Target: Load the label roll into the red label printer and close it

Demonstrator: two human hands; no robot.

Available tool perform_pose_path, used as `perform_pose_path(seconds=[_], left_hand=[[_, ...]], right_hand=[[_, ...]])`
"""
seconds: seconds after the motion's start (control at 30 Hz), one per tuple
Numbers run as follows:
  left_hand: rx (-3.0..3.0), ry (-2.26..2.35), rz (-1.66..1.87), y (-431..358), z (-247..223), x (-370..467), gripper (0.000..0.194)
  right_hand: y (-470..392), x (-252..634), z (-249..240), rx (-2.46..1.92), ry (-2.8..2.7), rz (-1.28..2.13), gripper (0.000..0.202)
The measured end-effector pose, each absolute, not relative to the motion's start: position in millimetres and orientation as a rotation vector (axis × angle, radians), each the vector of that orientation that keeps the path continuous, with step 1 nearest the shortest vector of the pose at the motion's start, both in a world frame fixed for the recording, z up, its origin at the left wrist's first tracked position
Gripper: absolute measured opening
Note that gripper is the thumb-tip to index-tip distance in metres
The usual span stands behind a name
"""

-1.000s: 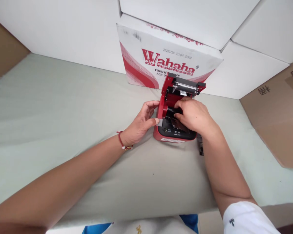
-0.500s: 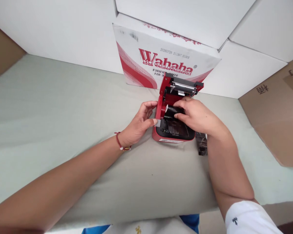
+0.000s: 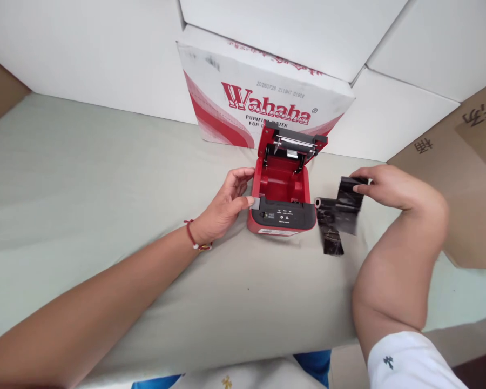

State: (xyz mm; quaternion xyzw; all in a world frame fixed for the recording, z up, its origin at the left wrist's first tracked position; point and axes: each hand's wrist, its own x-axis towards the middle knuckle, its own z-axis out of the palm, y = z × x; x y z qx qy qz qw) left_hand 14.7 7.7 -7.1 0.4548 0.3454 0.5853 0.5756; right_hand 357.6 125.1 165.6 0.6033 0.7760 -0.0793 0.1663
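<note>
A small red and black printer (image 3: 283, 216) stands on the cloth with its lid (image 3: 294, 141) raised and its red inner bay bare. My left hand (image 3: 230, 202) grips its left side, thumb on the grey tab at the front left corner. To the right of the printer, my right hand (image 3: 378, 183) pinches a black film roll (image 3: 348, 192), from which a dark strip hangs. Just beside the printer lies another black roll (image 3: 327, 205) with a pale core end and a loose crinkled strip; the held film partly overlaps it.
Behind the printer a white and red Wahaha carton (image 3: 267, 92) leans against large white boxes (image 3: 105, 54). Brown cardboard (image 3: 461, 205) stands at the right, and more (image 3: 2, 89) at the far left. A pale green cloth (image 3: 105, 178) covers the table.
My right hand has lifted the black roll out of the printer's bay and moved right with it. My left hand stays on the printer. The camera view has shifted slightly.
</note>
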Motion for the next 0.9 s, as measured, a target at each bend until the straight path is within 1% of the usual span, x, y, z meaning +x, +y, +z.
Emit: perform_pose_path(seconds=[0.07,0.17,0.23,0.4,0.5,0.6,0.7,0.8,0.9], left_hand=[[1.069,0.812,1.375,8.2,-7.8,14.4,0.068],[1.073,0.818,1.376,8.0,-7.2,14.4,0.068],[1.065,0.814,1.371,7.9,-6.8,14.5,0.068],[1.045,0.799,1.380,8.4,-6.8,15.5,0.069],[1.053,0.782,1.394,8.4,-6.6,16.5,0.068],[1.068,0.789,1.394,8.3,-6.0,17.2,0.068],[1.083,0.796,1.397,8.4,-5.5,17.4,0.069],[1.082,0.792,1.399,8.1,-5.3,17.1,0.069],[1.071,0.793,1.387,7.6,-5.3,16.8,0.066]], right_hand=[[135.3,360.3,155.9,1.682,2.161,-0.267,0.050],[138.3,352.1,150.7,1.628,2.180,-0.300,0.059],[136.0,341.0,148.9,1.555,2.188,-0.323,0.061],[134.6,309.9,133.3,1.383,2.125,-0.404,0.043],[133.6,301.6,130.1,1.315,2.136,-0.417,0.040],[121.6,310.6,148.0,1.240,2.235,-0.483,0.040],[96.5,330.9,182.8,1.089,2.527,-0.697,0.042],[69.0,339.4,213.8,0.858,2.681,-0.848,0.038],[53.5,318.7,219.7,0.794,2.813,-0.801,0.040]])
